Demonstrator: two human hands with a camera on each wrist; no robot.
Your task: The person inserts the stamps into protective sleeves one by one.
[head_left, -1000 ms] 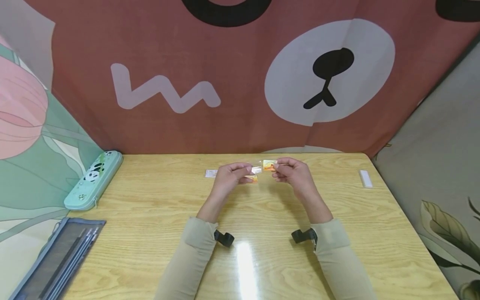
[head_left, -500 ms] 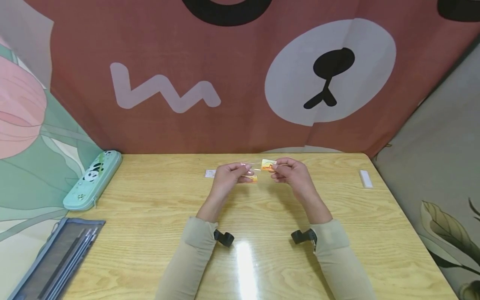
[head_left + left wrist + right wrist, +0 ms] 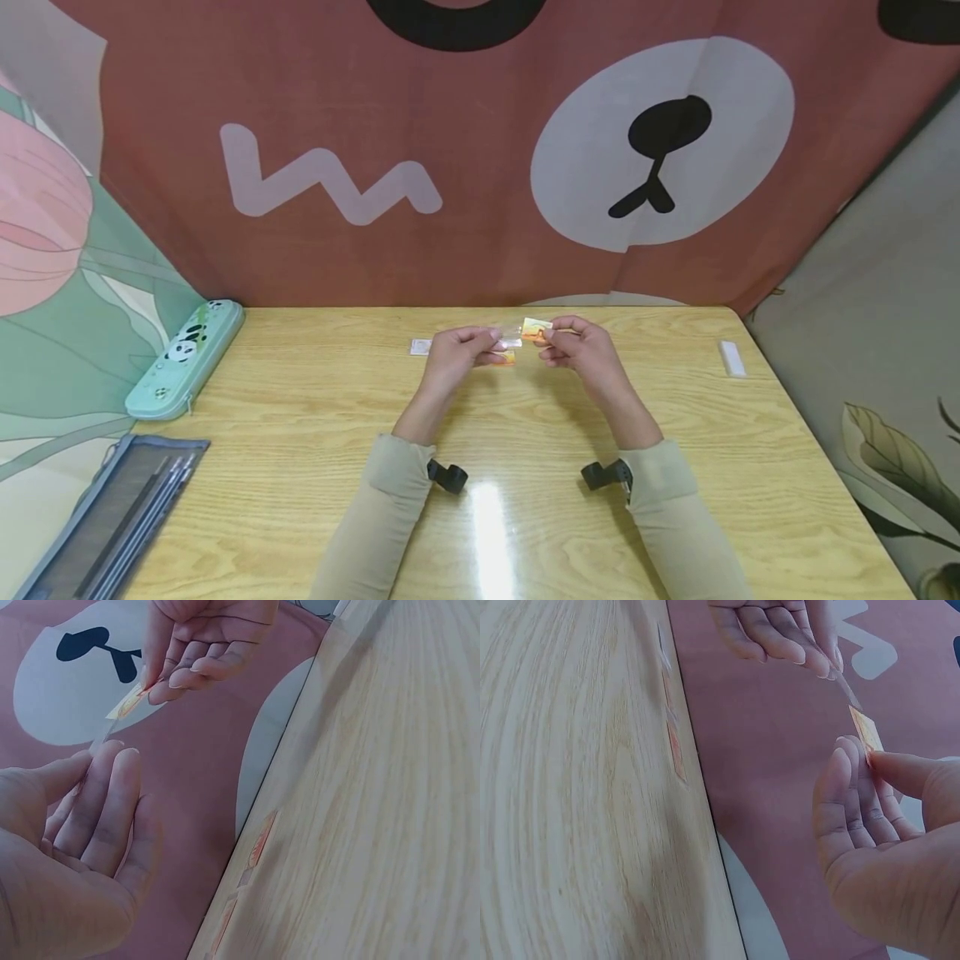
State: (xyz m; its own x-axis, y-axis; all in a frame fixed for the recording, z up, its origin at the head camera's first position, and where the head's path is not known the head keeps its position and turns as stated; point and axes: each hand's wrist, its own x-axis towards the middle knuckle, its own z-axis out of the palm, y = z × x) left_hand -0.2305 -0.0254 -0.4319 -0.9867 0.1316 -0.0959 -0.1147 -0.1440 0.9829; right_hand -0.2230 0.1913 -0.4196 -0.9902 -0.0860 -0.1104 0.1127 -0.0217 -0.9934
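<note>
Above the back of the table, my left hand (image 3: 456,350) pinches a clear, thin plastic strip (image 3: 102,736) between thumb and fingertips. My right hand (image 3: 588,348) pinches a small yellow-and-orange card (image 3: 536,329) by its right edge. In the right wrist view the strip's end comes right up to the corner of the card (image 3: 865,729). Beneath the hands, flat printed pieces lie near the table's back edge: a whitish one (image 3: 420,347) and an orange one (image 3: 507,358), both partly hidden behind the left hand.
A mint panda pencil case (image 3: 186,360) lies at the table's back left. In front of it is a grey mesh pouch (image 3: 112,517) with several pencils. A small white block (image 3: 732,358) sits at the right. A brown bear-print cloth (image 3: 480,250) hangs behind the table.
The card in my right hand has shifted slightly left and tilted a little. The clear strip's visible shape changes between the fingers. Both arms stay almost in place.
</note>
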